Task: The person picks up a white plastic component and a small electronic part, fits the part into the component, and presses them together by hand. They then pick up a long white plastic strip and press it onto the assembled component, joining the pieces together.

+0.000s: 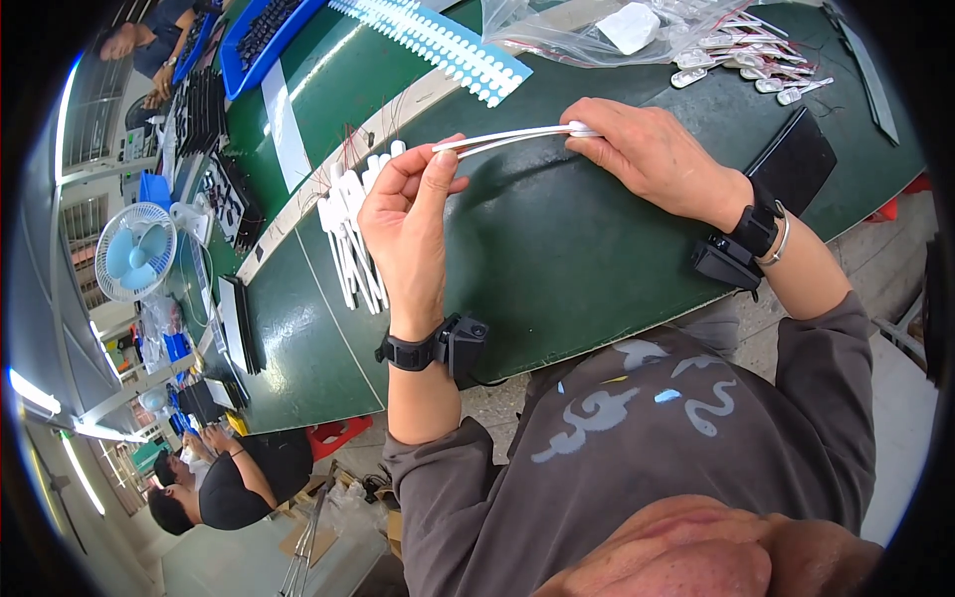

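A thin white strip [512, 135] is stretched above the green table, doubled into two strands and slightly bowed. Its left end is pinched between the thumb and fingers of my left hand [410, 214]. At the other end, my right hand [652, 159] grips the strip where a small white end piece shows between thumb and forefinger. Just left of my left hand lies a pile of long white pieces [346, 234] with rounded heads. More white pieces with thin red wires [746, 62] are heaped at the far right. What the strip belongs to, I cannot make out.
A blue sheet of white stickers [438, 45] and a clear plastic bag [557, 30] lie along the far side. To the right rests a flat black case [796, 159]. A blue bin [261, 45], a fan [136, 252] and several people at work are at left.
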The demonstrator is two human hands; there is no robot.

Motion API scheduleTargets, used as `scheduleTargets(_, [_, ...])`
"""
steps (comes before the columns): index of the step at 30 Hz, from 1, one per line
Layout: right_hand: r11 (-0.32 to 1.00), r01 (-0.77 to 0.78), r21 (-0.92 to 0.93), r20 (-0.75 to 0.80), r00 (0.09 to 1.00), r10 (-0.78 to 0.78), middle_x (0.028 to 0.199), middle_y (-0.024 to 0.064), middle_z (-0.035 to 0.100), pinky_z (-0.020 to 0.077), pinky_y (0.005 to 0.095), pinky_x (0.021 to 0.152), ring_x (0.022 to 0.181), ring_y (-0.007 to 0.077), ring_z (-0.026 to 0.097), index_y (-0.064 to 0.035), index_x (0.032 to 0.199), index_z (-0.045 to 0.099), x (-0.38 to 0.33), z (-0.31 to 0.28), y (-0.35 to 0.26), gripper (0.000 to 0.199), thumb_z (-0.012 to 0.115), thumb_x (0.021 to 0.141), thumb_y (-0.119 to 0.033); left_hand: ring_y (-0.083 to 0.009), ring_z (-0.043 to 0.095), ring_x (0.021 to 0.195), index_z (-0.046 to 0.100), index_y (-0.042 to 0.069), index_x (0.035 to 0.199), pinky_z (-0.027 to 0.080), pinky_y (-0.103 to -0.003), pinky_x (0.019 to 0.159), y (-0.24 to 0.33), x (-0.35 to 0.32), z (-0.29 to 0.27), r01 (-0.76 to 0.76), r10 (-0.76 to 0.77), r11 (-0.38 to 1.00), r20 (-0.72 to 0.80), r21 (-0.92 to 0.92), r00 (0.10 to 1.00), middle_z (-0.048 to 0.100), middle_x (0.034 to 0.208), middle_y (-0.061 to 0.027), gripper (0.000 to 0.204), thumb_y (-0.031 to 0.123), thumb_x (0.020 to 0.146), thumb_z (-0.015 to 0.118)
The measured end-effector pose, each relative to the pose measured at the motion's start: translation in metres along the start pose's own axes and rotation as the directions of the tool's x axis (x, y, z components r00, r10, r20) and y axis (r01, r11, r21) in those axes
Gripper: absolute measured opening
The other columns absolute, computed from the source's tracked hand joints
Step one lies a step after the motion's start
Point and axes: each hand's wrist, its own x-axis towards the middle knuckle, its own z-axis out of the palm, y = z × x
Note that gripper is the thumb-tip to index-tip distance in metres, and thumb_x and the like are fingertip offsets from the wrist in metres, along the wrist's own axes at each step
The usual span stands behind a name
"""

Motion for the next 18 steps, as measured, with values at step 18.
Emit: scheduleTargets(18, [0.997, 0.058, 0.055, 0.081, 0.995, -0.062, 0.069, 0.014, 0.057, 0.0434, 0.0412, 0.058, 0.063, 0.0351, 0.058, -0.0057, 0.103, 0.059, -0.0005, -0.005, -0.0053, 0.016, 0.057, 0.1, -0.021, -0.023, 0.074, 0.086, 0.064, -0.004, 0.105, 0.06, -0.03, 0.072, 0.0065, -0.002, -0.002, -0.018, 0.019, 0.999, 0.041, -0.037, 0.999, 0.073, 0.099, -0.0158, 0.017, 0.011, 0.097, 0.066])
